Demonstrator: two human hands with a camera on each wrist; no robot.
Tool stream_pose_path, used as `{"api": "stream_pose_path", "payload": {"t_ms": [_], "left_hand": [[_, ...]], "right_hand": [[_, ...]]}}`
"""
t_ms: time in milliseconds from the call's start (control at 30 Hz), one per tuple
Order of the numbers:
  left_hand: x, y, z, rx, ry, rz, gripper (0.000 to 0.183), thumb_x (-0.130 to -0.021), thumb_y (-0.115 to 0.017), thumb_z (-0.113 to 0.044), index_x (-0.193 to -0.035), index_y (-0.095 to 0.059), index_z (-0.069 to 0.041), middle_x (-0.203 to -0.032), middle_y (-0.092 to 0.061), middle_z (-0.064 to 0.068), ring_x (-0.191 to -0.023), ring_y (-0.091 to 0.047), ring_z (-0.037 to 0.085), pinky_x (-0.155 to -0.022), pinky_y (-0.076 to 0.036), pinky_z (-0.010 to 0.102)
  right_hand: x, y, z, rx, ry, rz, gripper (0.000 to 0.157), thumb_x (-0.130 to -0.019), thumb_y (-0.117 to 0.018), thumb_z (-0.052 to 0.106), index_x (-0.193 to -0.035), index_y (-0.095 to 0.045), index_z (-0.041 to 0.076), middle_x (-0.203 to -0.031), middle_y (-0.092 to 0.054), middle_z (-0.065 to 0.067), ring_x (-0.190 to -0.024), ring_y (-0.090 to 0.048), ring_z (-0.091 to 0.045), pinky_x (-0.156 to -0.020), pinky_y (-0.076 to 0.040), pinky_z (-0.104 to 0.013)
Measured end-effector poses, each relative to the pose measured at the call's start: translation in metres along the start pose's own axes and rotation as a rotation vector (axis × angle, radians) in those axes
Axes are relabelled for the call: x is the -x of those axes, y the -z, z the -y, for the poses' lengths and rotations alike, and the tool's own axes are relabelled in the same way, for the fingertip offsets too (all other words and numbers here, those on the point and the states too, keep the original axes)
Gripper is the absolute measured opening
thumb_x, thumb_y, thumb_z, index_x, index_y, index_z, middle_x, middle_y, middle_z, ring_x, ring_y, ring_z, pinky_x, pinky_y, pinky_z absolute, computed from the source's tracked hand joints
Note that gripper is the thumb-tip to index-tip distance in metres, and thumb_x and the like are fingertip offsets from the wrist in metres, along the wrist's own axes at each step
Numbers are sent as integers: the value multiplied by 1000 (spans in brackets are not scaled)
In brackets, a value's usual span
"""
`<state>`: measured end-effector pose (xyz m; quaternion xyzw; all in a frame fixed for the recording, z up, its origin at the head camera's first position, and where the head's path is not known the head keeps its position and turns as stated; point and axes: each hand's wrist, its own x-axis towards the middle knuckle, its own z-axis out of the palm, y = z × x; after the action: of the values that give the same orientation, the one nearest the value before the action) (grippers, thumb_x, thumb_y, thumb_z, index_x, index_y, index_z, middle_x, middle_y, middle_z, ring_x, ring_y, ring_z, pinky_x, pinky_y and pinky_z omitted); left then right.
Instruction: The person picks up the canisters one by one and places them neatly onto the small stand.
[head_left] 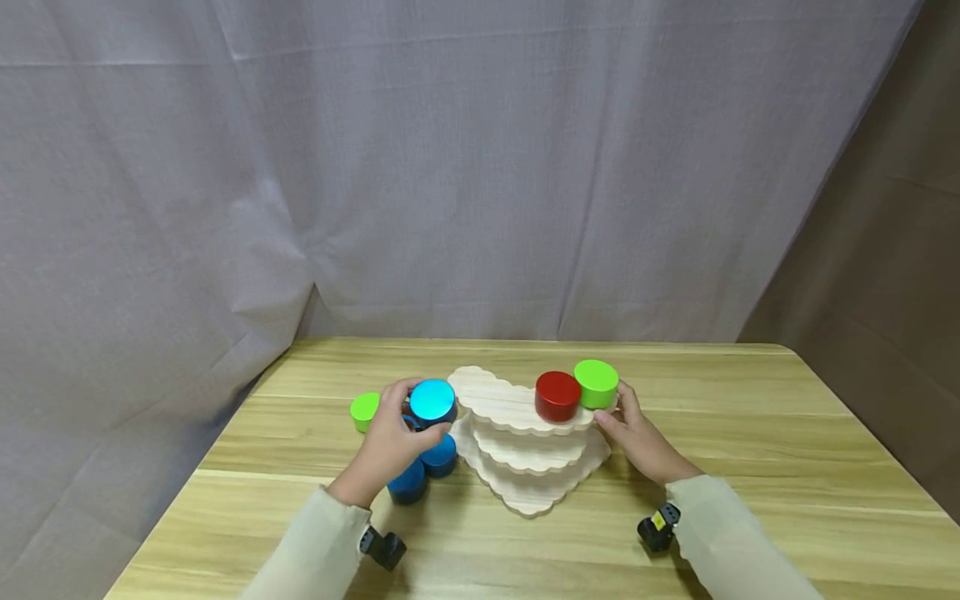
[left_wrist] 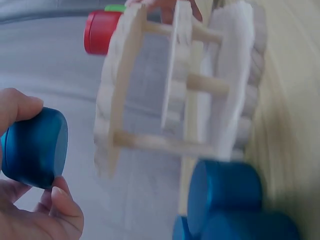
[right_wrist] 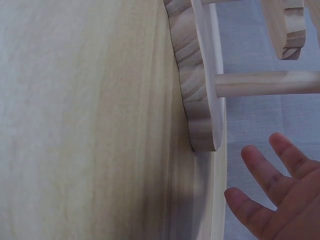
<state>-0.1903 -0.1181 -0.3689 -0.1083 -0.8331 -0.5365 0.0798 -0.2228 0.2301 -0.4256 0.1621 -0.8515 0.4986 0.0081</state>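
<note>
My left hand grips a round blue tin between thumb and fingers. In the left wrist view this blue tin is raised, apart from the pale wooden three-tier stand. My right hand is at the right end of the top tier, its thumb and fingers about the side of a green tin. A red tin sits beside the green one on that tier. The right wrist view shows outstretched fingers near the stand's lower tier; the thumb is out of that frame.
More blue tins stand on the wooden table left of the stand, partly hidden by my left hand. Another green tin is behind the left hand. A grey curtain hangs beyond the table's back edge.
</note>
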Motion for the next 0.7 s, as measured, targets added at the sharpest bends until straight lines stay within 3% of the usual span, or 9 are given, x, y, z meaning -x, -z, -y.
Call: {"api": "stream_pose_path", "payload": {"t_ms": [433,700], "left_hand": [[-8,-36,-31,-50,-23,-20,60,-69,-75,-23,-120,-46,-9,-110,-40,9,-85,-45,18,-75,-40,30],[-12,-55,-39,-99,20,-23,60,-70,-74,-27,-121,-46,-9,-115,-39,10,-96,-47,22,-84,-43,40]], "right_hand": [[0,0,1,-5,11,3,60,-95,-42,28,-141,-4,21,-133,-29,-19,-114,-42,-38,-90,-37,-49],[0,1,1,7,-3,5,61,-95,-42,30,-141,-3,21,-134,-28,-20,-116,-40,-39,-91,-36,-52]]}}
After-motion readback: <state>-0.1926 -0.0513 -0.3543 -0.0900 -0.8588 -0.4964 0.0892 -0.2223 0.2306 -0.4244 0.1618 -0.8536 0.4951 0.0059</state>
